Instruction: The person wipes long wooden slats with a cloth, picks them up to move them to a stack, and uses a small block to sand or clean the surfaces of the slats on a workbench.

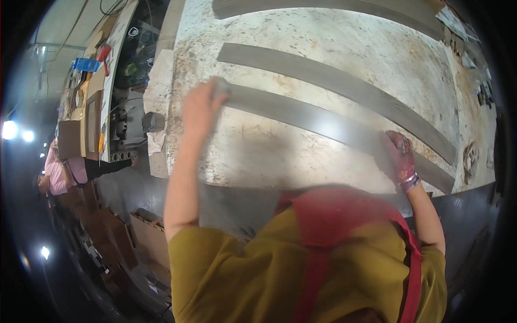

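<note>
A long grey board (291, 112) lies slantwise across the pale, stained worktable (258, 145), nearest to me. At its left end is my left hand (198, 110), bare, with closed fingers around a small greyish piece (221, 85) too blurred to name. My right hand (398, 153) wears a pink patterned glove and grips the same board toward its right end; part of its fingers is smeared by motion. A second grey board (323, 78) rests beyond the first, roughly parallel and apart from it.
Another wide grey board (344, 9) lies at the table's far edge. To the left stands a cluttered bench with a blue item (86, 64) and a red tool (104, 53). A person in pink (70, 173) is farther left. Cardboard boxes (151, 237) stand on the floor.
</note>
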The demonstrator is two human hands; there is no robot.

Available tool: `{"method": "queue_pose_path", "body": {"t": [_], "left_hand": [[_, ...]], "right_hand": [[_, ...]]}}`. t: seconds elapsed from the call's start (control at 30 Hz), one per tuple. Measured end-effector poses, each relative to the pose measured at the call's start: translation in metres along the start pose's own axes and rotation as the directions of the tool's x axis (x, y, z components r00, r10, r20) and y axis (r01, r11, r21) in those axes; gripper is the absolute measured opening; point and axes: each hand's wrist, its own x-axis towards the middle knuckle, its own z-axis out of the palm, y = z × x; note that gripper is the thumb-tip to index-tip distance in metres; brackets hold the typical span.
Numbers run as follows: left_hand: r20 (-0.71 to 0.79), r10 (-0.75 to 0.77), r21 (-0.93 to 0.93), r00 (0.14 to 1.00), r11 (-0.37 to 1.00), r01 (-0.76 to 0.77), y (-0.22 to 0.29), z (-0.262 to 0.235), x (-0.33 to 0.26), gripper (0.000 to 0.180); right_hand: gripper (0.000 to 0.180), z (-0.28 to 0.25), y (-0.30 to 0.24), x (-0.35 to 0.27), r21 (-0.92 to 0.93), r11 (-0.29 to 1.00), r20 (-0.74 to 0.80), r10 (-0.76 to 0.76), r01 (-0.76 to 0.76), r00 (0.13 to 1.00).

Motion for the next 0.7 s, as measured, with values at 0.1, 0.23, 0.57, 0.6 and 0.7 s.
{"method": "queue_pose_path", "body": {"t": [0.1,0.23,0.57,0.6,0.7], "left_hand": [[-0.038,0.12,0.025,0.992,0.993,-0.12,0.08,0.033,-0.045,0.045],[0.013,0.303,-0.112,0.953,0.947,-0.3,0.167,0.068,-0.072,0.044],[-0.081,-0.041,0.336,0.996,0.939,0.066,0.049,0.062,-0.055,0.037],[-0.107,-0.172,0.332,0.979,0.922,0.198,0.03,0.047,-0.051,0.033],[-0.229,-0.19,0.249,0.955,0.937,0.247,0.012,0.028,-0.049,0.029]], "right_hand": [[0.064,-0.002,-0.002,0.003,0.029,0.999,0.014,-0.022,0.022,1.0],[0.065,-0.002,0.001,0.003,0.09,0.996,0.031,-0.03,0.027,0.999],[0.066,0.002,0.001,-0.003,0.26,0.964,0.033,0.05,-0.057,0.998],[0.066,0.004,0.002,-0.002,0.204,0.979,0.022,0.019,-0.023,1.0],[0.065,-0.001,0.0,-0.001,0.17,0.985,0.03,0.005,-0.01,1.0]]}}
